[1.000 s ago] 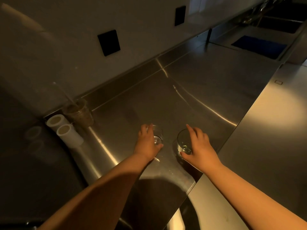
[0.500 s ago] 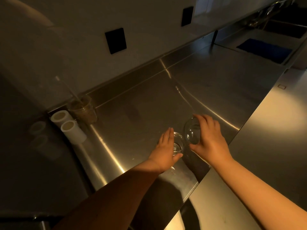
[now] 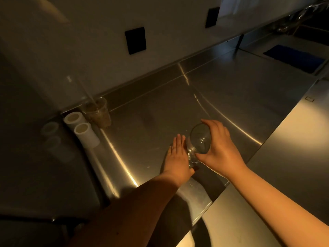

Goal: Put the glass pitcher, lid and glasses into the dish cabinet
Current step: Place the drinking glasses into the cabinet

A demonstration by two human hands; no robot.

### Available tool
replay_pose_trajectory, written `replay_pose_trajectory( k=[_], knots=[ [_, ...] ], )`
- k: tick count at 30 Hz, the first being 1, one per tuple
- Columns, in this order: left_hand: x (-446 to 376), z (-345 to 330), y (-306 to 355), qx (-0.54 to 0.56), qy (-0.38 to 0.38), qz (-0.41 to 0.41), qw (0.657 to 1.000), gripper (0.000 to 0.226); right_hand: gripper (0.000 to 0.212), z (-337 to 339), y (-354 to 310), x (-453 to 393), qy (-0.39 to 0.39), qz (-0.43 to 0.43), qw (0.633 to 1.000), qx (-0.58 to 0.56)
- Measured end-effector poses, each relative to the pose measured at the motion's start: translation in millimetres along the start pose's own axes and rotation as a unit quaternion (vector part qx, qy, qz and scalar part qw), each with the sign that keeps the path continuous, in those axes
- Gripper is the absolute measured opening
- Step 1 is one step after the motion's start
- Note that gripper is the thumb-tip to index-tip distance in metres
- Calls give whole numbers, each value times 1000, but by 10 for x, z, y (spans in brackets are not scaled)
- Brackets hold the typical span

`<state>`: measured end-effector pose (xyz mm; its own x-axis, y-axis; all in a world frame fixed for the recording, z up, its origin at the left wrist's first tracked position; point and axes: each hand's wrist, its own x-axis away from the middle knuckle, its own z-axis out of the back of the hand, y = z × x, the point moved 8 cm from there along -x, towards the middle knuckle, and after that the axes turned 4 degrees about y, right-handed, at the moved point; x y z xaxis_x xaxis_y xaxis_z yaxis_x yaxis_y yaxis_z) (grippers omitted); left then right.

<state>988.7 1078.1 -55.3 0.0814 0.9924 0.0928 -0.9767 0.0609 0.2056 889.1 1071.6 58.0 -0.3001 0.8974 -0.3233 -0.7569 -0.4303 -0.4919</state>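
Two clear drinking glasses meet near the front edge of the steel counter (image 3: 231, 97). My right hand (image 3: 220, 148) grips the upper glass (image 3: 200, 138) by its rim, tilted so that its mouth faces me. Its base sits at the mouth of the lower glass (image 3: 192, 158). My left hand (image 3: 178, 157) holds that lower glass from the left, fingers stretched along its side and thumb round its near side. Most of the lower glass is hidden between my hands. No pitcher, lid or dish cabinet is in view.
A plastic cup (image 3: 98, 113) with a straw and brownish contents stands at the back left by the wall. Two white rolls (image 3: 83, 132) lie beside it. A sink with a blue mat (image 3: 293, 57) is at the far right. A lower steel surface (image 3: 293, 157) runs along the right.
My right hand lifted its glass off the counter, tilted it and brought it left onto the glass in my left hand. The two hands have come together.
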Motion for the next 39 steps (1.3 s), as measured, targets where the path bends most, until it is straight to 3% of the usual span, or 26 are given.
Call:
replay_pose_trajectory(
  k=[8, 23, 39],
  knots=[
    [21, 1, -69, -7, -17, 12, 1000, 110, 94, -237, 20, 39, -59, 1, 998, 12],
    [-15, -155, -137, -8, 4, 12, 1000, 116, 91, -441, 214, 41, -62, -39, 997, 2],
    [-17, -294, -92, 200, 20, 68, 977, 96, 98, -442, 338, 154, -70, -18, 996, -50]
  ],
)
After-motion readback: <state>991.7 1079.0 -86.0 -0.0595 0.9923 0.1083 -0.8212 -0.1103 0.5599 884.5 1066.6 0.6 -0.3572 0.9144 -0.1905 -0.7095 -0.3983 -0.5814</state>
